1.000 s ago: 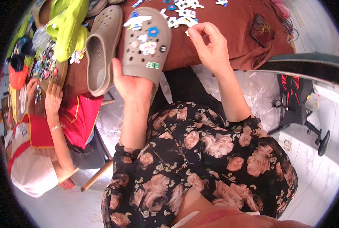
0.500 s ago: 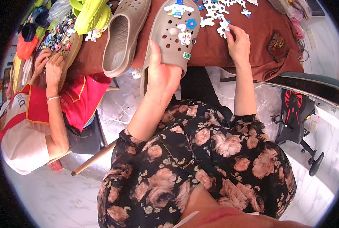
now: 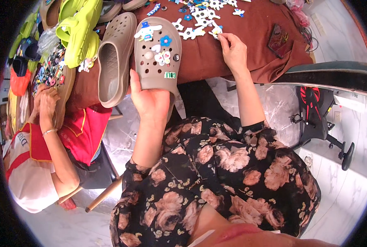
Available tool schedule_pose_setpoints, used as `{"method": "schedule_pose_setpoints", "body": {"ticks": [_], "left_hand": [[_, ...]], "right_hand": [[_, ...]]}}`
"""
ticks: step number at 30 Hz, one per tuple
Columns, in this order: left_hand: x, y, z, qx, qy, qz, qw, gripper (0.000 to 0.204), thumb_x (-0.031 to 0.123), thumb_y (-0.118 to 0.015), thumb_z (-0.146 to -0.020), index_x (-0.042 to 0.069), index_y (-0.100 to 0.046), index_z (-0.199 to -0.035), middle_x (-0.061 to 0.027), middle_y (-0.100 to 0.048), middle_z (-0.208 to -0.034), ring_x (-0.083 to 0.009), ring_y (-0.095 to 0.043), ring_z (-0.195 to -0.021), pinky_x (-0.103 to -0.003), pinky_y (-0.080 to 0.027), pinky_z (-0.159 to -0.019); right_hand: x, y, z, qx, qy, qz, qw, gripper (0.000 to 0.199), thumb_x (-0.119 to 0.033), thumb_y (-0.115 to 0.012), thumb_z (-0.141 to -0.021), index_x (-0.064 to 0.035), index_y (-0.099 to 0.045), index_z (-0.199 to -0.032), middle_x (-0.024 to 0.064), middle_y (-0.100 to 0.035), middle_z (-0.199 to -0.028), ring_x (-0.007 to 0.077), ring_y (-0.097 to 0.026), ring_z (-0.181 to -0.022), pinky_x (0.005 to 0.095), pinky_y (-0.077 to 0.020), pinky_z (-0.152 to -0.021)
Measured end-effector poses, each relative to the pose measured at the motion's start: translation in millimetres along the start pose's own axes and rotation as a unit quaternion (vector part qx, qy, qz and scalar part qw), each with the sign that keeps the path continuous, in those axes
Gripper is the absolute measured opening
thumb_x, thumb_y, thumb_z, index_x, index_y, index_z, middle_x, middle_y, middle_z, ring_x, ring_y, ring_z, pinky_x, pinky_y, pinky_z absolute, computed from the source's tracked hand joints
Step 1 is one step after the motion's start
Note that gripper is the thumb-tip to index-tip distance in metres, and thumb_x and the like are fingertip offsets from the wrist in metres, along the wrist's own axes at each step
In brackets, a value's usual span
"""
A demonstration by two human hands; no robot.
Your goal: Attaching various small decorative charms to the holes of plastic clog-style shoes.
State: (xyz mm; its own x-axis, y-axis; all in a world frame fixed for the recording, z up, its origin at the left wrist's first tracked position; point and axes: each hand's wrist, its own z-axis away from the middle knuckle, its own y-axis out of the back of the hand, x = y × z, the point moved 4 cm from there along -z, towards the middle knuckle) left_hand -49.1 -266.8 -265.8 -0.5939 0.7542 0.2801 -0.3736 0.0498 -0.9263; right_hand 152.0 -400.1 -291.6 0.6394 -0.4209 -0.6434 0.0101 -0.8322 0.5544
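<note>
Left hand (image 3: 150,101): grasping taupe, perforated rubbery clog (image 3: 152,61) by its six-o'clock opening; loosening could tip it.
Right hand (image 3: 236,53): touching white-and-blue rubbery charm (image 3: 216,30), clog's two o'clock; pinch unclear, slipping possible.
Neighbouring white charms (image 3: 200,16): crowding could snag it.

Over my remote feed I read the held taupe clog (image 3: 154,81) as smooth, matt, foam-like plastic, and the other taupe clog (image 3: 119,80) the same, with a textured insole; the blue flower charm (image 3: 165,40) looks like soft moulded rubber, while the round bead (image 3: 149,55) has a pale satin sheen; the loose white charms (image 3: 201,16) seem smooth plastic; I see slightly shinier plastic in the lime clog (image 3: 73,53), thin crinkled film in the clear bag (image 3: 47,40), matt folds in the brown cloth (image 3: 249,53), bright metal in the bracelet (image 3: 49,131), smooth wood in the seat leg (image 3: 104,195) and glossy, marble-veined flooring (image 3: 119,131)
</note>
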Motion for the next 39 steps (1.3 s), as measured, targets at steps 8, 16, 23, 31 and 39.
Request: {"method": "schedule_pose_setpoints", "body": {"ticks": [8,16,23,31,39], "left_hand": [[4.2,10.9,-6.0,0.006,-0.02,-0.011,1.0,0.048,0.034,-0.034,-0.09,0.003,-0.036,-0.127,-0.0135,-0.037,-0.132,-0.0294,-0.034,-0.122,-0.046,-0.023,-0.103],[3.9,11.1,-8.7,0.038,-0.035,-0.038,0.998,0.048,0.035,-0.036,-0.089,0.004,-0.039,-0.126,-0.0115,-0.042,-0.129,-0.028,-0.037,-0.119,-0.046,-0.025,-0.102],[1.5,13.3,-7.4,0.028,-0.024,-0.058,0.998,0.05,0.036,-0.038,-0.088,0.004,-0.038,-0.126,-0.0119,-0.041,-0.129,-0.0282,-0.036,-0.12,-0.046,-0.024,-0.102],[1.4,9.8,-7.6,0.024,-0.028,-0.046,0.998,0.049,0.035,-0.04,-0.088,0.002,-0.039,-0.125,-0.0137,-0.041,-0.129,-0.0292,-0.037,-0.12,-0.045,-0.025,-0.102],[-10.1,3.4,-0.8,-0.055,0.028,-0.036,0.997,0.05,0.04,-0.036,-0.09,0.008,-0.034,-0.129,-0.0089,-0.037,-0.133,-0.0256,-0.034,-0.122,-0.043,-0.024,-0.103]], "right_hand": [[10.5,-0.4,-5.4,0.001,-0.093,-0.092,0.991,0.013,-0.016,-0.058,-0.08,-0.0034,-0.06,-0.084,0.0129,-0.062,-0.074,0.0273,-0.061,-0.067,0.0332,-0.0469,-0.06],[25.7,1.5,-29.3,0.001,-0.07,-0.012,0.997,0.023,-0.027,-0.054,-0.083,-0.0048,-0.06,-0.088,0.0133,-0.064,-0.082,0.0261,-0.062,-0.079,0.0356,-0.0466,-0.071],[24.8,0.6,-27.0,-0.069,-0.066,0.0,0.995,0.028,-0.027,-0.064,-0.075,-0.0073,-0.062,-0.095,0.0129,-0.063,-0.084,0.0272,-0.061,-0.08,0.035,-0.0466,-0.072],[40.6,-13.3,-13.1,-0.023,-0.11,-0.157,0.981,0.029,-0.024,-0.07,-0.072,-0.0029,-0.059,-0.088,0.0103,-0.063,-0.08,0.0147,-0.058,-0.072,0.0283,-0.0464,-0.066],[-24.0,1.5,12.5,-0.113,-0.236,-0.566,0.782,0.021,-0.013,-0.057,-0.083,-0.0044,-0.053,-0.103,0.0046,-0.059,-0.087,0.0099,-0.053,-0.071,0.0219,-0.0414,-0.061]]}}
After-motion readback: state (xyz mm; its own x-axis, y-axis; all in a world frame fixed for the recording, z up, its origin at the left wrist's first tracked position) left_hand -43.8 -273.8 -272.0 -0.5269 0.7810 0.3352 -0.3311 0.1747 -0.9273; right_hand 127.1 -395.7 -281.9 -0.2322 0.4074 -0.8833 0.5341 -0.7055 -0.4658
